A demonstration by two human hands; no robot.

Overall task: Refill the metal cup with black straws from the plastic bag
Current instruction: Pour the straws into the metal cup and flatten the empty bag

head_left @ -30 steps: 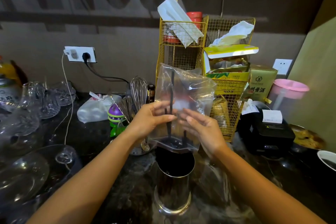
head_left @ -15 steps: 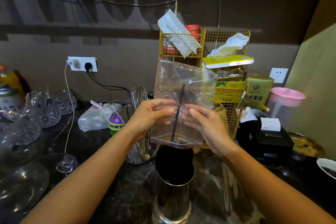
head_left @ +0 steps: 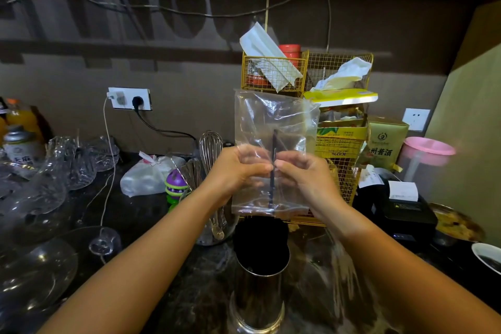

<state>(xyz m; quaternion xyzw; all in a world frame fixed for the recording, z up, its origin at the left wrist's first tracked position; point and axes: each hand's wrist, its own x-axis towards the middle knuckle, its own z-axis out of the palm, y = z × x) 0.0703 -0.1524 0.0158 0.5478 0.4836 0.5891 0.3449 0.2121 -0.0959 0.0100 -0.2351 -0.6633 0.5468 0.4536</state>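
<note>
A clear plastic bag [head_left: 273, 119] hangs mouth-down right above the metal cup [head_left: 259, 298]. The cup stands at the counter's near centre, packed with black straws [head_left: 260, 241] that stick out of its top. One black straw [head_left: 273, 171] stands upright inside the bag, its lower end at the bag's mouth. My left hand [head_left: 238, 169] pinches the bag from the left, and my right hand [head_left: 305, 175] pinches it from the right, fingertips meeting at that straw.
A glass jar with a whisk [head_left: 211, 149] and spoons stands left of the cup. Glassware [head_left: 54, 171] crowds the left counter. A gold wire rack [head_left: 339, 144] with boxes rises behind the bag; a black receipt printer [head_left: 401, 206] and pink-lidded jug [head_left: 425, 154] sit right.
The bag has been lifted slightly and now holds a single straw; the other straws have dropped out. My fingertips have closed in on that straw.
</note>
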